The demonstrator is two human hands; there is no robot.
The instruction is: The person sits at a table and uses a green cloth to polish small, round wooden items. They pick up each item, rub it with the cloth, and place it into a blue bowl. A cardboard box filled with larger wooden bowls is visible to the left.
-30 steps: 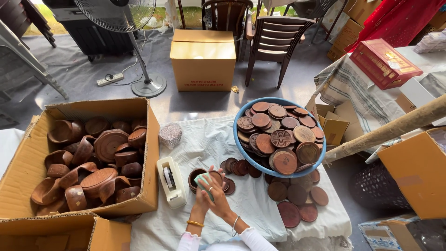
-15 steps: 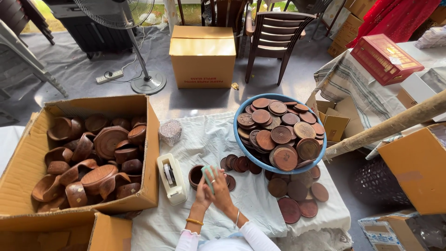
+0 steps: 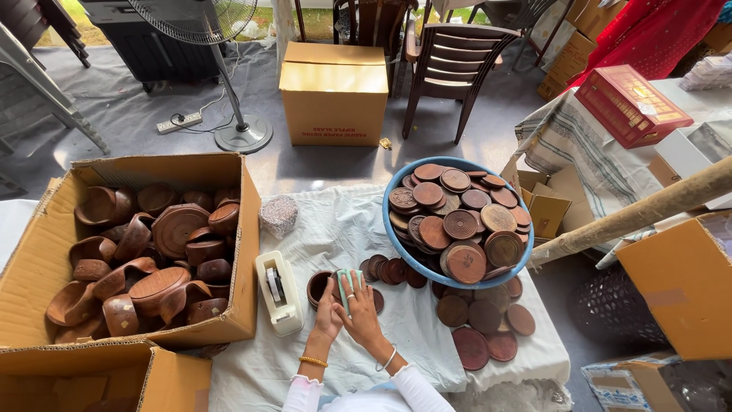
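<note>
Pale green pad held over a small wooden bowl

The pale green pad [image 3: 347, 284], seemingly a sponge, stands nearly upright between both hands. Just left of it, the small dark wooden bowl [image 3: 319, 288] sits open-side up on the white cloth, partly hidden.

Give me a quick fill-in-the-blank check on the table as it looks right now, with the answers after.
1. Both hands, left hand and right hand, press a small pale green ____ against a dark wooden cup.
2. The round blue basin is heaped with flat wooden ____.
3. The white tape dispenser lies between the wooden cup and the open cardboard ____ of carved wooden pieces.

Missing words: sponge; discs; box
</note>
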